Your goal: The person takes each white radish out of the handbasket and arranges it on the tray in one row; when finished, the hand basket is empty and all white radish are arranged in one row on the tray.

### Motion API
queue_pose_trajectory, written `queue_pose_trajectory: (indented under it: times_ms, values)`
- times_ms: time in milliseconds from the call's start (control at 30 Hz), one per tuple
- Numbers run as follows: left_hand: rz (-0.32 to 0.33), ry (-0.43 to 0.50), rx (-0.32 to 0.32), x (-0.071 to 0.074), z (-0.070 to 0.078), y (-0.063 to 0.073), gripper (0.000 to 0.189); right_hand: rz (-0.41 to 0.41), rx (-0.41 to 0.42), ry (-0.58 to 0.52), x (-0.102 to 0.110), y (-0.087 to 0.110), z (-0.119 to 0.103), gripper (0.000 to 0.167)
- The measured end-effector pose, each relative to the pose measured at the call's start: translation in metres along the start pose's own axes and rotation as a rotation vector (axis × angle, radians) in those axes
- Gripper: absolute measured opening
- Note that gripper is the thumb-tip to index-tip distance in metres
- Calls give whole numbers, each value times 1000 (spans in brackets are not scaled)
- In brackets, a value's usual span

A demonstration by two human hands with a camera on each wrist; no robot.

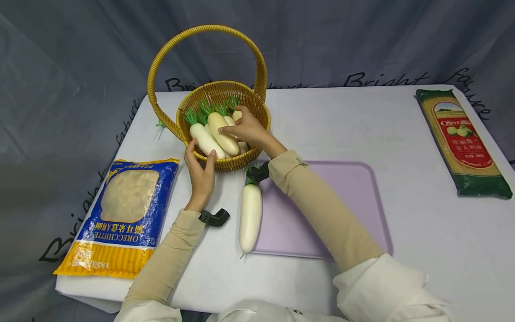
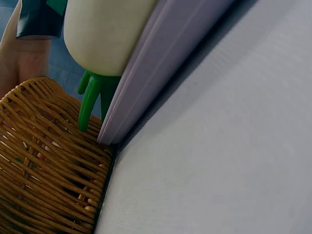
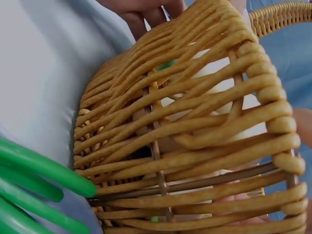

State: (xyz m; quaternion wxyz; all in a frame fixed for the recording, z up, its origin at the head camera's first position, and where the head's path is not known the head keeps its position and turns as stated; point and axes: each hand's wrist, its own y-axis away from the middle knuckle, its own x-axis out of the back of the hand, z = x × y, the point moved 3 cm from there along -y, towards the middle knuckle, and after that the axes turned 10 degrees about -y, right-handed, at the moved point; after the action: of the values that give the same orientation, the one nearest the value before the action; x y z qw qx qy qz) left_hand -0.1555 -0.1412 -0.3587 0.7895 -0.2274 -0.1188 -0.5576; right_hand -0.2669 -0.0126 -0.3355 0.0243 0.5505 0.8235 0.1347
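A round wicker basket [image 1: 237, 164] with a tall handle holds several white radishes [image 1: 205, 141] with green tops, paler ones [image 1: 223, 134] among them. My right hand [image 1: 251, 129] reaches over its right rim, thumb and fingers curled about a radish; the lower fingers are hidden inside. At the near left rim, my left hand [image 1: 200, 176] rests with thumb and forefinger spread, their tips by the nearest radish. Through the weave in the right wrist view, pale radishes show inside the basket [image 3: 195, 126]. Another white radish [image 1: 250, 219] lies along the tray's left edge, below my right wrist.
The mauve tray [image 1: 354, 188] lies under my right forearm. A blue and yellow pasta bag [image 1: 120, 219] is at the left, a green and gold pasta packet [image 1: 462, 138] at the far right. Grey cloth [image 1: 314, 40] hangs behind the white table [image 1: 342, 120].
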Motion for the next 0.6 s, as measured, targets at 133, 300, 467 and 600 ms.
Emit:
queue_pose_trajectory:
  times_ms: [133,300,467,600]
  values:
    - [0,5,-4,0,1,1,56,-15,-10,38,-1,0,1,90]
    - [3,3,-6,0,1,0,56,-22,-24,66,-1,0,0,92]
    - [5,4,-5,1,1,1,55,-35,-27,77,-2,0,0,89]
    - [5,4,-4,0,1,1,55,-55,-1,60,-3,0,0,84]
